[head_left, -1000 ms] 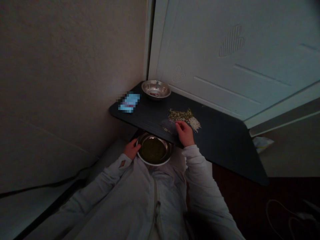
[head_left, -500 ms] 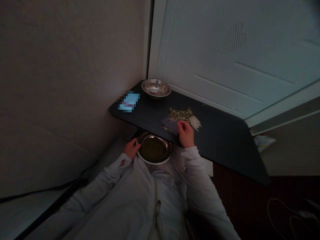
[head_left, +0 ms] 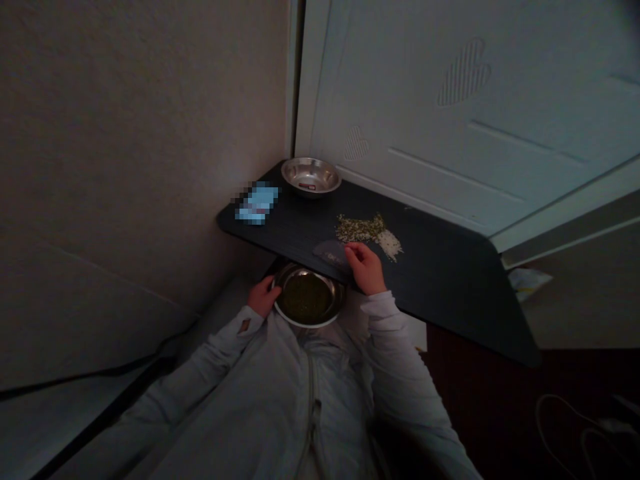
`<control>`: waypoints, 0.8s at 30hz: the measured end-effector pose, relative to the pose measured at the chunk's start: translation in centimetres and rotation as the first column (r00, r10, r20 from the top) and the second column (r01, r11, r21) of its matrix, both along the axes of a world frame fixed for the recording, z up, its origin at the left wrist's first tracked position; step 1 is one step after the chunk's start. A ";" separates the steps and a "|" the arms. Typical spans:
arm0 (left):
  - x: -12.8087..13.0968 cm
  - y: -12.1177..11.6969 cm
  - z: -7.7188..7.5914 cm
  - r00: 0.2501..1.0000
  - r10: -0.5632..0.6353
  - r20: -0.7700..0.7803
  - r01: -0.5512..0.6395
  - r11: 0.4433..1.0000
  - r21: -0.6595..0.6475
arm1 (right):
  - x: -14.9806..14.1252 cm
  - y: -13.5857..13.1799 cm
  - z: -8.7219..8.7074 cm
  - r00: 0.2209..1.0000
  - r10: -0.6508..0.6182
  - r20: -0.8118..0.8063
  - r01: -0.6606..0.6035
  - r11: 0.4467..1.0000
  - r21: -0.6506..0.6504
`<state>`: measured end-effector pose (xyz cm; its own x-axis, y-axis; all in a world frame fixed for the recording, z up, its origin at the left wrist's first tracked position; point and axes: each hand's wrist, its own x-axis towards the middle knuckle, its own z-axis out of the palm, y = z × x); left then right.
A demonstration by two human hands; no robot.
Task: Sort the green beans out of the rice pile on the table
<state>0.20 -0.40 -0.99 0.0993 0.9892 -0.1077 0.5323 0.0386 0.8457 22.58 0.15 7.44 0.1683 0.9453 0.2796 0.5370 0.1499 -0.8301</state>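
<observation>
My left hand (head_left: 263, 297) is closed on the left rim of a metal bowl (head_left: 313, 325) held under the table's front edge against my lap. Dark green beans or grains (head_left: 306, 299) lie in this bowl. Above the tabletop my right hand (head_left: 367, 268) pinches a thin, flat, see-through scraper (head_left: 327, 250), with a few pale grains by it near the table edge. Just beyond that hand a pile of mixed green and pale grains (head_left: 357, 229) spreads over the table, touching a heap of white grains (head_left: 390, 245) on its right.
The dark tabletop (head_left: 450, 287) spans the corner between a wall and a white door (head_left: 425, 133). At its back left stands a second metal bowl (head_left: 311, 177) with a label inside. A blurred-out phone-like object (head_left: 257, 205) lies left of it. Cables (head_left: 560, 427) lie at lower right.
My right hand has moved slightly left and toward me with the scraper, away from the grain pile and closer to the table's front edge. My left hand stays on the bowl.
</observation>
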 end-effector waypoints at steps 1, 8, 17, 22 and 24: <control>0.0 0.0 0.1 1.000 -0.001 -0.005 0.001 1.000 0.003 | 0.0 0.0 0.0 1.000 0.025 -0.006 -0.025 1.000 -0.006; 0.0 0.0 0.0 1.000 0.016 0.014 -0.016 1.000 0.007 | 0.2 -0.1 0.0 0.999 0.027 -0.019 -0.028 0.999 -0.020; -0.1 0.0 -0.7 0.997 -0.010 0.071 0.009 1.000 0.018 | 0.1 -0.4 -0.1 0.985 0.171 0.033 -0.168 0.983 -0.077; -0.2 0.0 -0.7 0.999 -0.011 0.045 0.010 1.000 0.027 | 0.5 -0.3 -0.2 1.000 0.024 -0.003 -0.024 1.000 0.004; -0.2 0.0 -0.5 0.999 -0.016 0.034 0.015 0.999 0.031 | 0.6 -0.1 -0.3 0.996 -0.086 -0.012 0.087 0.995 0.049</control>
<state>0.02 -0.37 -1.48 0.1182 0.9903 -0.0734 0.5031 0.0040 0.8642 23.20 0.05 7.16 0.2517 0.9122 0.3232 0.5416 0.1440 -0.8282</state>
